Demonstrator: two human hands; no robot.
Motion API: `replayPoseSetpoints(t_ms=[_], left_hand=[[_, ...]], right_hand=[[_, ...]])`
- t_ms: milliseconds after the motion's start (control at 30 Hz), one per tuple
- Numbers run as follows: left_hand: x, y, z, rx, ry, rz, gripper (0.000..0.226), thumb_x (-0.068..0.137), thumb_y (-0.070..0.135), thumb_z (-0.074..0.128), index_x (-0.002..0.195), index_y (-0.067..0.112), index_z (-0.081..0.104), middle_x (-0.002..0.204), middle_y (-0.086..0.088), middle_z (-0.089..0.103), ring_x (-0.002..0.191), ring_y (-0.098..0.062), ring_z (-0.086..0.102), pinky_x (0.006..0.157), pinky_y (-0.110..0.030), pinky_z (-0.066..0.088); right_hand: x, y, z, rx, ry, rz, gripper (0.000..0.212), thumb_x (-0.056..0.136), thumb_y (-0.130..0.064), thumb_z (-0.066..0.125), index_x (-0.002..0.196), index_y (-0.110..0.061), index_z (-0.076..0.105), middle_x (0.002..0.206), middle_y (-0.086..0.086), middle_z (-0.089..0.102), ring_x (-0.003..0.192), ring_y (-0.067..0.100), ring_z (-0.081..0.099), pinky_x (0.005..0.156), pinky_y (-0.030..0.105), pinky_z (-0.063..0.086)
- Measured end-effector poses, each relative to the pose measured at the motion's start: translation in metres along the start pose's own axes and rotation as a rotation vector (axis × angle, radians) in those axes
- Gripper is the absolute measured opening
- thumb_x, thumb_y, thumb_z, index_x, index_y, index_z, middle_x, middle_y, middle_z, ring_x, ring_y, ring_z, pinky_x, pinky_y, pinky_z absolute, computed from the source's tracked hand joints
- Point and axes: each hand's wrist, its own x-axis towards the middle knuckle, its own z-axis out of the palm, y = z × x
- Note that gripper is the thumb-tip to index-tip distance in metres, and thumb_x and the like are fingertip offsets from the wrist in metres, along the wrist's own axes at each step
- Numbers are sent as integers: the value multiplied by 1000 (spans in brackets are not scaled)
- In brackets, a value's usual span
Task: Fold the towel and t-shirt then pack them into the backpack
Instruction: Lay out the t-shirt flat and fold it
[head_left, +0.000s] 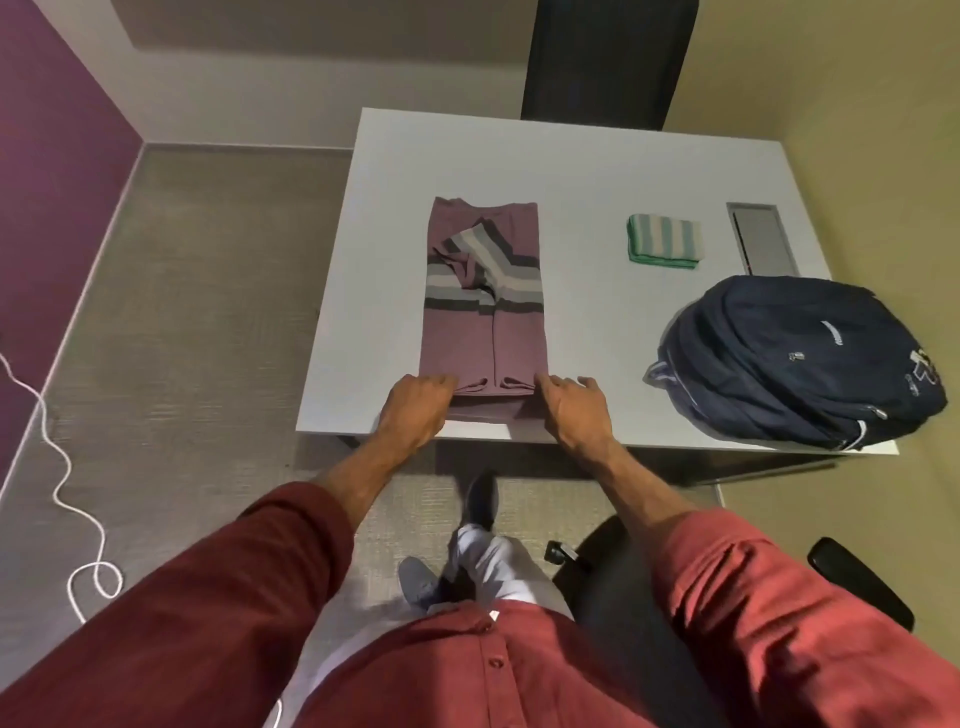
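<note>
Both hands, left hand (418, 402) and right hand (574, 408), pinch the t-shirt (483, 332) hem at six o'clock, ready to fold it toward twelve

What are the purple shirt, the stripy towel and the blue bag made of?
T-shirt: soft knit cloth, probably cotton; it lies limp and creases at the folds.
Towel: thick, soft-looking cloth, likely terry; its folded stack looks plump.
Backpack: smooth woven synthetic, probably nylon or polyester, with a slight sheen and zips.
</note>
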Motion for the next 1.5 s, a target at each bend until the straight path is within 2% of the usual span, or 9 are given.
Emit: replayPoseSetpoints(t_ms=[133, 267, 367, 500, 600, 767, 933, 1100, 1500], left_hand=[[43, -18, -23, -5, 41, -17, 30, 108, 8, 45, 132, 15, 61, 112, -5, 75, 97, -25, 71, 90, -36, 58], [93, -36, -32, -61, 111, -63, 39, 105, 7, 58, 143, 12, 61, 140, -10, 69, 131, -27, 63, 125, -39, 38], [128, -50, -39, -50, 153, -48, 43, 107, 10, 55, 149, 15, 57, 149, -7, 64, 140, -24, 58, 132, -37, 28], [169, -72, -47, -97, 235, -14, 37, 104, 6, 57, 140, 11, 63, 138, -8, 69, 130, -26, 63, 123, -38, 39], [197, -86, -46, -71, 434, 112, 27, 82, -15, 75, 107, -6, 79, 101, -21, 79, 91, -37, 77, 87, -43, 63], [250, -104, -53, -86, 233, 2, 38, 107, 5, 41, 136, 12, 65, 134, -8, 70, 124, -29, 64, 114, -31, 39], [296, -117, -63, -86, 98, -64, 37, 113, 15, 41, 146, 17, 58, 146, -4, 65, 136, -22, 61, 128, -33, 31], [332, -130, -72, -49, -21, -64, 37, 102, 10, 55, 138, 16, 59, 129, -7, 74, 113, -33, 73, 104, -42, 56], [418, -168, -65, -59, -121, -28, 40, 97, 10, 55, 137, 14, 53, 123, -10, 71, 108, -34, 69, 95, -43, 54]], right_hand=[[44, 16, -23, -14, 78, 19, 43, 100, -9, 64, 141, -19, 52, 130, 3, 73, 122, 25, 69, 130, 47, 29], [91, 29, -42, 17, 106, 21, 46, 101, -16, 67, 145, -17, 55, 142, 4, 69, 131, 23, 66, 134, 46, 23], [130, 40, -53, 47, 104, 13, 48, 101, -25, 71, 147, -20, 57, 145, 1, 68, 133, 19, 65, 134, 42, 21], [181, 52, -67, 64, 90, 7, 44, 100, -23, 71, 143, -21, 60, 143, 0, 68, 131, 19, 65, 134, 41, 21], [213, 61, -77, 75, 80, 4, 42, 99, -20, 71, 140, -20, 61, 140, 1, 70, 129, 20, 66, 133, 41, 22], [264, 72, -89, 109, 101, 12, 38, 97, -11, 65, 134, -21, 65, 123, 2, 76, 118, 23, 70, 131, 40, 26], [310, 85, -93, 103, 78, 31, 29, 98, -6, 60, 122, -19, 67, 115, 3, 78, 113, 26, 72, 129, 40, 28], [350, 94, -97, 83, 72, 34, 22, 99, -14, 63, 119, -19, 67, 112, 4, 78, 107, 29, 71, 117, 40, 42], [433, 103, -101, 165, 26, 92, 12, 94, -20, 62, 104, -18, 68, 107, 3, 72, 103, 28, 67, 98, 43, 42]])
